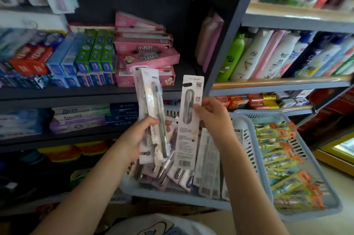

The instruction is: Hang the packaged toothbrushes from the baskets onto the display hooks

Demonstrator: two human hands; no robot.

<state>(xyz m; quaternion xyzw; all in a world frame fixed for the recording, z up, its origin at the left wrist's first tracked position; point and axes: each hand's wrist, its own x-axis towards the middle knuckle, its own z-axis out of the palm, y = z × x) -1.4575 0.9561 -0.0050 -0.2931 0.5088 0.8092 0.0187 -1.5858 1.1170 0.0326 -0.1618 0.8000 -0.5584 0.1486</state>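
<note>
White carded toothbrush packs (151,112) bunched in left hand (140,137); right hand (212,115) fingers pinch grey-brush pack (188,112), raised clear of blue slatted basket (247,139) for hanging.

Just one view here, a wide-angle head cam looking forward and down from the person's own eye level, so both forearms reach up into frame from the bottom edge. It sits close to the blue baskets (247,120) and faces the store shelves (76,97), which bend at the edges from the lens.
</note>
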